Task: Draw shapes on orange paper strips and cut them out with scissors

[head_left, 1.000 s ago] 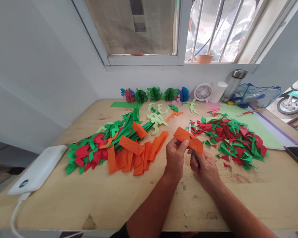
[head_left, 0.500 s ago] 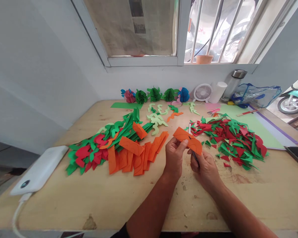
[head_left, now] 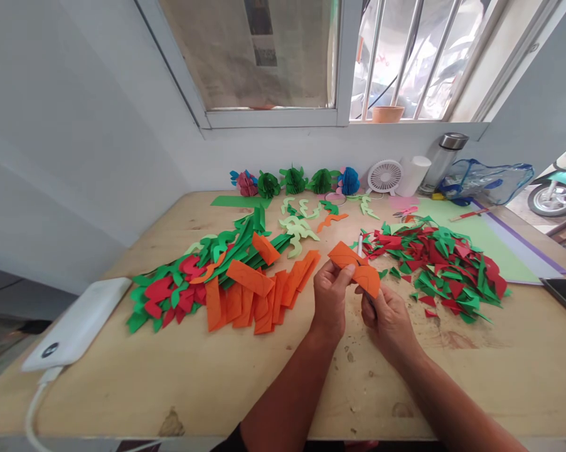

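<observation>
My left hand (head_left: 330, 298) pinches a folded orange paper piece (head_left: 346, 254) with drawn curved lines. My right hand (head_left: 390, 317) is closed around a pair of scissors (head_left: 359, 245); the handles are mostly covered by my fingers. A blade tip shows beyond the upper edge of the paper, and a slit runs into the piece. To the left lies a row of folded orange pieces (head_left: 264, 304), beside green strips (head_left: 250, 251) and red cut shapes (head_left: 160, 290). Right of my hands is a heap of red and green paper scraps (head_left: 443, 263).
Paper ornaments (head_left: 293, 180), a small white fan (head_left: 385, 177), a bottle (head_left: 445, 163) and a clear pouch (head_left: 485, 179) line the back. A power bank (head_left: 76, 323) lies at the left, a phone (head_left: 565, 295) at the right edge. Pale green cutouts (head_left: 298, 229) lie mid-table.
The right part of the orange paper has tilted down and slightly left, and the slit in it looks wider. Both hands stay in nearly the same place.
</observation>
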The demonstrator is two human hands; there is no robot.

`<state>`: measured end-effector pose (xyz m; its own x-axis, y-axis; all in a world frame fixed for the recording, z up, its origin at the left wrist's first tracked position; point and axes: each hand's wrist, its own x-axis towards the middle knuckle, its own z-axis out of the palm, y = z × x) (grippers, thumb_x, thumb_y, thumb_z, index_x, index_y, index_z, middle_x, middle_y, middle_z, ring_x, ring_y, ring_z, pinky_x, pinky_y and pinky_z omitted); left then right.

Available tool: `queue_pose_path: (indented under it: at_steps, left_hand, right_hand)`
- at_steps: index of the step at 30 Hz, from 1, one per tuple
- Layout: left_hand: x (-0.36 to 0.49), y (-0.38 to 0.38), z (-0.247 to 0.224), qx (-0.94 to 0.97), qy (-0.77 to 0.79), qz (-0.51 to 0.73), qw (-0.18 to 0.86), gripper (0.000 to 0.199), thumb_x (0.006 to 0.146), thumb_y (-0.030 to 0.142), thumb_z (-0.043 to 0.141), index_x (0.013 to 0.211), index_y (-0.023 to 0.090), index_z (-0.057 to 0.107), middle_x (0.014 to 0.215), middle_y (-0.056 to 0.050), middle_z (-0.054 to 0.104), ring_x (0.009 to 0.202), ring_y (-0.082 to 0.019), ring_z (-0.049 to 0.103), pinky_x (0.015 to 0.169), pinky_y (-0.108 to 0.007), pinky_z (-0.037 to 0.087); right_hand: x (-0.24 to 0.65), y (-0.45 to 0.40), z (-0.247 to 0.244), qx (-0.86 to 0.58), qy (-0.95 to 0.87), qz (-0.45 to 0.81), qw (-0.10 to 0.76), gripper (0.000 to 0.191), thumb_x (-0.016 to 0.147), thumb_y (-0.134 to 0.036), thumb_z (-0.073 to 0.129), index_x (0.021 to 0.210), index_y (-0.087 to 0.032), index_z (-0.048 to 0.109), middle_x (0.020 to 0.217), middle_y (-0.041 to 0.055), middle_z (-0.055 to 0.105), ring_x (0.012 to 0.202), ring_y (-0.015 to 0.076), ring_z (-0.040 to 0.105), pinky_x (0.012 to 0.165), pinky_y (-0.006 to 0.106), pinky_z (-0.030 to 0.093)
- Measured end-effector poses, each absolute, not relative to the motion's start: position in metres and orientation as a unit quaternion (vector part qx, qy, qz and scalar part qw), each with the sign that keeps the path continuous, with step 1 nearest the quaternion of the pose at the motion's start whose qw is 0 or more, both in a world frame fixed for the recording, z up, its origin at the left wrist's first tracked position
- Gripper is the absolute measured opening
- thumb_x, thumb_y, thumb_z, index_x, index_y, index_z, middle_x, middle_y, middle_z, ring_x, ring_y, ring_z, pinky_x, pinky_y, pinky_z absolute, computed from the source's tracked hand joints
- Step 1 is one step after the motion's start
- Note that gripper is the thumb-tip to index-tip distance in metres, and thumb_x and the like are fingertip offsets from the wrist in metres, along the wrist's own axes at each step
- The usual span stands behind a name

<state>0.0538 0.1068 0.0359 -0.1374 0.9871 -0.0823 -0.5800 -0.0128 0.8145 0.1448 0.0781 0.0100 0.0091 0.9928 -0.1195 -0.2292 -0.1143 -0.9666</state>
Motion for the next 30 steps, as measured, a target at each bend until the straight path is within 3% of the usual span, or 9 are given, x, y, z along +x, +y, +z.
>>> queue_pose_path:
  at_steps: [30]
  left_hand:
    - [0.0535,0.1086,0.0338,0.281,0.399,0.639,0.595,0.012,0.064,0.025,0.065,0.069,0.014,0.062,0.069,-0.001,0.060,0.066,-0.012,0.054,0.066,-0.025,0.044]
  right_hand:
    - [0.1445,0.0779,0.0129,-0.498,-0.408,0.560,0.521,0.043,0.079,-0.062,0.056,0.075,-0.019,0.056,0.045,-0.0092,0.033,0.041,0.0074,0.020,0.039,0.022,0.017]
